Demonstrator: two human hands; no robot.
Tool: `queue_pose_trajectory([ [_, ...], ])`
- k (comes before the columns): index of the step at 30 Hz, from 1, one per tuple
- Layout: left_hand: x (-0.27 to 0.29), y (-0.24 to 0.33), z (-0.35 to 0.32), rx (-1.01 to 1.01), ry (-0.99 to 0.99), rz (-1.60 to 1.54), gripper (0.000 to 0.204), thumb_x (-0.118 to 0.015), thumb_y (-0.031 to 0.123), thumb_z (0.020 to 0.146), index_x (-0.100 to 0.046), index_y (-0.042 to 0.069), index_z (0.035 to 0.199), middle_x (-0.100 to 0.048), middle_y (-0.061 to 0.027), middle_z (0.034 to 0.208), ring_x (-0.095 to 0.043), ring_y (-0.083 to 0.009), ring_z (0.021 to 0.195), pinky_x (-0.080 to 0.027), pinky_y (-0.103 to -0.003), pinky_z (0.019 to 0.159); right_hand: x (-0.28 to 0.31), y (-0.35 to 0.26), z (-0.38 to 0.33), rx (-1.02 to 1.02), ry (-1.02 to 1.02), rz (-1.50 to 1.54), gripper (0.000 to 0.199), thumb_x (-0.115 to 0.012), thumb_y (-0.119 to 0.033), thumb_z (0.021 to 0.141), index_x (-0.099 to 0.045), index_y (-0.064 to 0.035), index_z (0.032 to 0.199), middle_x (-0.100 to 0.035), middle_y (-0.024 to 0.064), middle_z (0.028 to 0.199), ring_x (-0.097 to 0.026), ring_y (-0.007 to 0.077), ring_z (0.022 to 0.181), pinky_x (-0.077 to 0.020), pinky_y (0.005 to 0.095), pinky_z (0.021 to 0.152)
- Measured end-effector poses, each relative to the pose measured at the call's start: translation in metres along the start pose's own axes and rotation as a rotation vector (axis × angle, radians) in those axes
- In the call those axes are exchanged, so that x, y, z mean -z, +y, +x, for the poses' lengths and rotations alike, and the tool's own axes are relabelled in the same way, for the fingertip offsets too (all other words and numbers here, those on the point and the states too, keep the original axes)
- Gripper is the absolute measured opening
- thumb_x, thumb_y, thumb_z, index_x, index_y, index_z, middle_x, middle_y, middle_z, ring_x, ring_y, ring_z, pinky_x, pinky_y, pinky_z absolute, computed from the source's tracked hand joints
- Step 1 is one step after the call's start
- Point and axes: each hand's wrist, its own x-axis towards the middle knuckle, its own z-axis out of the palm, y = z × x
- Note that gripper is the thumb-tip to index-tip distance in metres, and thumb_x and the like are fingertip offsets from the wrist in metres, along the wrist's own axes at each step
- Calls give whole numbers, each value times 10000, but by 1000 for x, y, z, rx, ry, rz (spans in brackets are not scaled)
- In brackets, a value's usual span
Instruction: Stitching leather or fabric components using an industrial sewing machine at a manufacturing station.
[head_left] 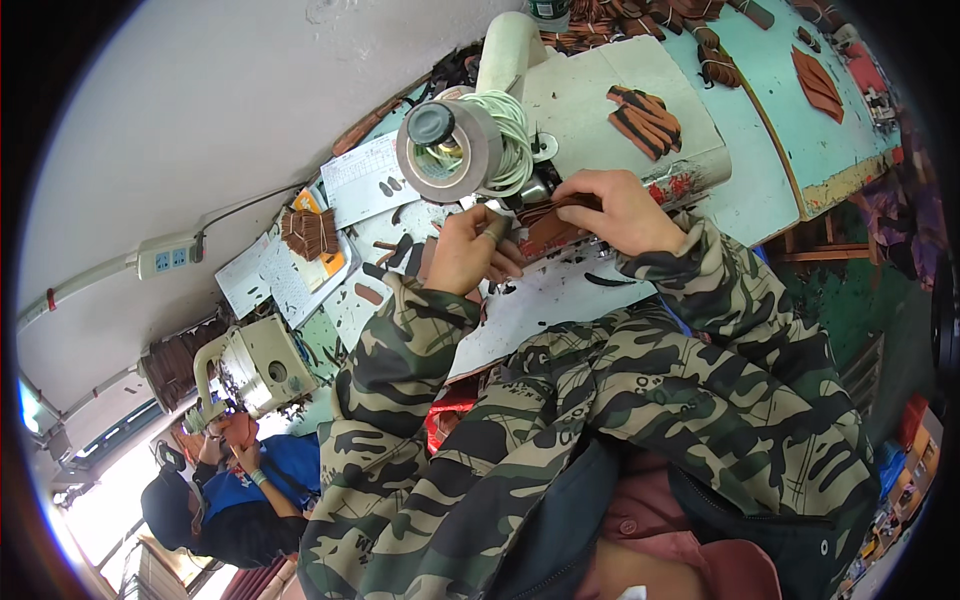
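Note:
My right hand [625, 212] pinches a brown leather piece [550, 230] between thumb and fingers at the front edge of a cream machine [625, 110]. To its left, my left hand [470, 250] is closed with bent fingers beside the leather's left end, under the machine's round head [430, 165]. A dark band shows around one left finger. What the left fingertips grip, if anything, is hidden. On the machine's flat top lies a small pile of brown and black leather strips [645, 122].
Pale green cord [510, 145] is coiled by the machine head. Leather scraps [395, 250] and paper sheets [360, 180] lie to the left, with a bundle of brown strips [310, 232]. Tied leather bundles [718, 68] lie at the far right. A co-worker [225, 490] sits at another machine [265, 365], lower left.

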Motion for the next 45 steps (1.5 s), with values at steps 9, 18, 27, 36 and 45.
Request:
queue_pose_trajectory([
  [9,-66,-5,-34,-290,-75,141,263,-577,156,904,-536,3,1114,-651,-102,701,-611,-147,467,-446,-273,420,18,-4,-27,196,387,-821,272,-653,-105,782,-611,-74,1049,-621,83,951,-554,252,919,-432,360,805],
  [18,-131,13,27,-556,186,-523,259,-544,184,924,-515,12,1115,-576,-66,931,-563,-113,765,-474,-248,678,-10,4,-35,320,600,-648,305,-591,-93,720,-639,-40,1016,-610,73,936,-539,275,960,-402,399,834],
  [27,-135,18,26,-358,73,-591,246,-413,123,960,-476,15,1172,-564,-113,1017,-619,-179,825,-531,-307,707,13,26,-37,357,542,-452,254,-620,-56,735,-636,-42,988,-630,103,943,-561,298,931,-416,407,812],
  [36,-139,29,18,-313,73,-562,375,-411,108,968,-383,-107,1274,-564,-226,1137,-631,-269,982,-539,-314,785,62,13,-40,220,707,-487,153,-592,-120,842,-636,-74,981,-600,86,894,-585,300,840,-477,386,694],
  [45,-139,33,28,-439,67,-239,439,-538,63,866,-422,-89,1260,-575,-217,1151,-630,-278,966,-516,-340,806,61,1,-46,107,272,-995,156,-653,-199,754,-619,-57,810,-562,91,858,-581,250,859,-513,367,648],
])
